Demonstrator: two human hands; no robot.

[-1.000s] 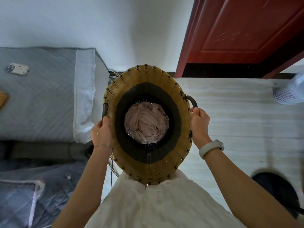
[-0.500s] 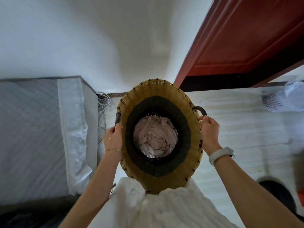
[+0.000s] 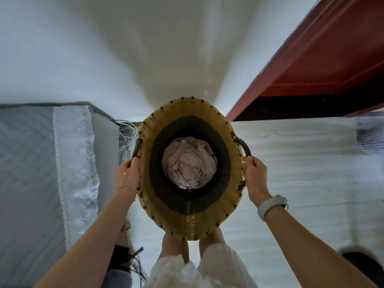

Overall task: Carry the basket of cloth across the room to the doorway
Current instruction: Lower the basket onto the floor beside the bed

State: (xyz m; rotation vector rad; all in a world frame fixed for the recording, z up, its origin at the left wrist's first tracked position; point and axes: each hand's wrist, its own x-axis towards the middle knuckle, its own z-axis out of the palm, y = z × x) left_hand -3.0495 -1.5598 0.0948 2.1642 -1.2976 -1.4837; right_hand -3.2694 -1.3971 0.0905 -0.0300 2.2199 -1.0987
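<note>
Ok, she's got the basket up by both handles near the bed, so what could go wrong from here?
The loose cables on the floor between the bed and the basket could catch a foot. The basket hides the floor straight ahead, so footing may be misjudged. The red door stands close on the right and could clip the right hand; the left hand passes close to the bed's corner.

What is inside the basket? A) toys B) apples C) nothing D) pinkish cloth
D: crumpled pinkish cloth lies at the bottom of the basket.
</note>
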